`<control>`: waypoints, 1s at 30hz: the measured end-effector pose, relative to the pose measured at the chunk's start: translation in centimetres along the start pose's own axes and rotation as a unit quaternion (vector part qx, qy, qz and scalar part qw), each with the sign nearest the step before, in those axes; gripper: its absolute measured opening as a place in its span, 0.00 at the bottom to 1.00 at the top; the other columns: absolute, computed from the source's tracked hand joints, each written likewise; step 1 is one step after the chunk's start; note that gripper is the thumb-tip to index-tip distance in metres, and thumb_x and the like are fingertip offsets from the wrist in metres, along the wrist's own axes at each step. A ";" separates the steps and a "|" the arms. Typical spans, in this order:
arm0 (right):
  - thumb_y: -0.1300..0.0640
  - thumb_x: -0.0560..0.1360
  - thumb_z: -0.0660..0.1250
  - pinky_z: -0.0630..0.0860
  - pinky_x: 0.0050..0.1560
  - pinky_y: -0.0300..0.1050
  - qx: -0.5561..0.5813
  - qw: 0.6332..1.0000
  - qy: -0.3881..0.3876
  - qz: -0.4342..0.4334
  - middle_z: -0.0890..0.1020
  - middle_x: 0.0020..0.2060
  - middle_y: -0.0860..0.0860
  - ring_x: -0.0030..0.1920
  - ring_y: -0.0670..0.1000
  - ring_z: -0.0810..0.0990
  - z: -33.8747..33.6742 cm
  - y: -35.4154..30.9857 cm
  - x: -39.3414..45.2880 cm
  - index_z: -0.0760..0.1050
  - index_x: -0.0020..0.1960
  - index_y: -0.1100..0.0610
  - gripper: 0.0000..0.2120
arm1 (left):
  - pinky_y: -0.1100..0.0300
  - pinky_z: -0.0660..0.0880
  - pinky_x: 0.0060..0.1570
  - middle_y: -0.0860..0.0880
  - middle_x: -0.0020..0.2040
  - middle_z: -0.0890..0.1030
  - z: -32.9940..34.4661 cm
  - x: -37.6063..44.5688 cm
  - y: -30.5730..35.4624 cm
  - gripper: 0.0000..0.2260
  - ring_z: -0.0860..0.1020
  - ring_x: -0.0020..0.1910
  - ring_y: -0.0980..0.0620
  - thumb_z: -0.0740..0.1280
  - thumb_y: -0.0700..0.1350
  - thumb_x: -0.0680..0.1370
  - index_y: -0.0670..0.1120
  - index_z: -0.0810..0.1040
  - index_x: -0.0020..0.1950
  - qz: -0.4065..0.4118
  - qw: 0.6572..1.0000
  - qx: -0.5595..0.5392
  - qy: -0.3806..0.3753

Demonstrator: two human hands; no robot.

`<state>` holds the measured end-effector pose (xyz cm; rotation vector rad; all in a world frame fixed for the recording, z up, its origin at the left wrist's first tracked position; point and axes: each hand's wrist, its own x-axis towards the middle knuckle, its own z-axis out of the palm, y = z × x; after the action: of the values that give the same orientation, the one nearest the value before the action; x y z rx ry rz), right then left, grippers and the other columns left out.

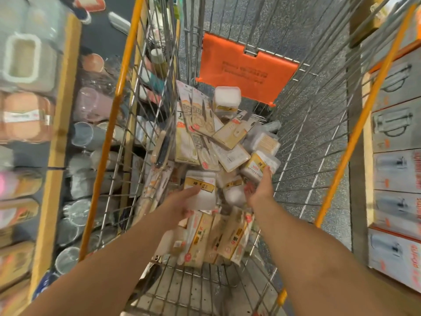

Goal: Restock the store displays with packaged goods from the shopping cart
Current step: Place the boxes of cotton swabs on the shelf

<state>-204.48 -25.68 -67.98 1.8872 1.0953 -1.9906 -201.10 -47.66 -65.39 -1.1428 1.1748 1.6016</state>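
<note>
Both my arms reach down into a wire shopping cart point(303, 137) with orange rails. It is piled with packaged goods: white tubs, flat carded packs point(200, 119) and boxes of cotton swabs. My left hand point(182, 205) holds a white tub with a yellow label point(201, 187), thumb along its top edge and fingers under it. My right hand point(262, 190) reaches to a clear swab box point(259, 166) on the right of the pile, with its fingers on the box's near side. How firmly it holds is unclear.
Left of the cart stands a wooden-edged shelf point(61, 106) stocked with plastic containers and cups. On the right is a display of grey boxed goods point(396, 169). An orange child-seat flap point(246, 67) hangs at the cart's far end. Speckled floor shows through the wires.
</note>
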 end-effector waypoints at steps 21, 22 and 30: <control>0.47 0.65 0.77 0.74 0.43 0.43 -0.319 0.846 -0.393 -0.168 0.81 0.61 0.54 0.50 0.51 0.83 -4.1 -2.9 -17.0 0.65 0.73 0.52 0.41 | 0.53 0.78 0.48 0.47 0.55 0.84 0.5 -17.3 -2.2 0.26 0.82 0.54 0.47 0.76 0.48 0.70 0.48 0.73 0.65 0.335 0.942 -0.029 -0.022; 0.44 0.61 0.79 0.73 0.46 0.45 -0.351 0.815 -0.421 -0.186 0.79 0.65 0.53 0.55 0.52 0.82 -4.4 -3.5 -18.1 0.63 0.75 0.50 0.47 | 0.51 0.76 0.49 0.45 0.56 0.83 0.4 -18.9 -2.9 0.30 0.81 0.54 0.45 0.77 0.51 0.64 0.49 0.73 0.65 0.357 0.933 -0.031 -0.010; 0.34 0.55 0.81 0.80 0.55 0.56 -0.448 0.670 -0.521 -0.281 0.81 0.59 0.56 0.55 0.54 0.82 -9.2 -1.0 -31.8 0.72 0.66 0.57 0.47 | 0.62 0.76 0.34 0.49 0.40 0.82 -0.6 -34.1 -13.5 0.16 0.79 0.36 0.50 0.70 0.36 0.74 0.46 0.74 0.59 0.519 0.842 -0.132 0.064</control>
<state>-192.39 -30.23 -37.48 -0.1806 1.7548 -1.6617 -179.74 -48.65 -35.53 -0.7765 1.8851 2.5793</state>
